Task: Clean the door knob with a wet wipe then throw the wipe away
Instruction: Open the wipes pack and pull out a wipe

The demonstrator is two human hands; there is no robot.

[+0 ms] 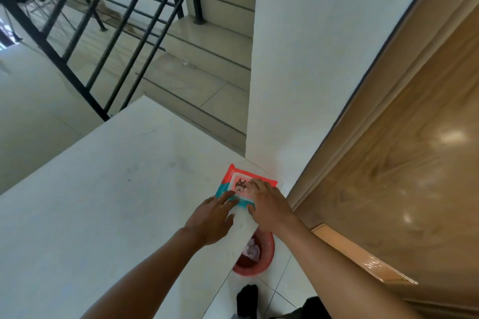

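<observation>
A red and teal pack of wet wipes (234,181) lies flat near the right corner of a white table (108,202). My left hand (211,217) rests on the pack's near left edge, fingers spread. My right hand (268,203) lies over its right half, fingertips on the white lid flap. No loose wipe is visible. A red waste basket (261,260) with crumpled white material inside stands on the floor below the table's edge. The door knob is out of view.
A wooden door (404,163) and its frame fill the right side. A white wall (311,59) stands behind the table. Tiled stairs (207,65) with a black railing (108,41) rise at the upper left. My dark foot (247,298) is on the tiled floor.
</observation>
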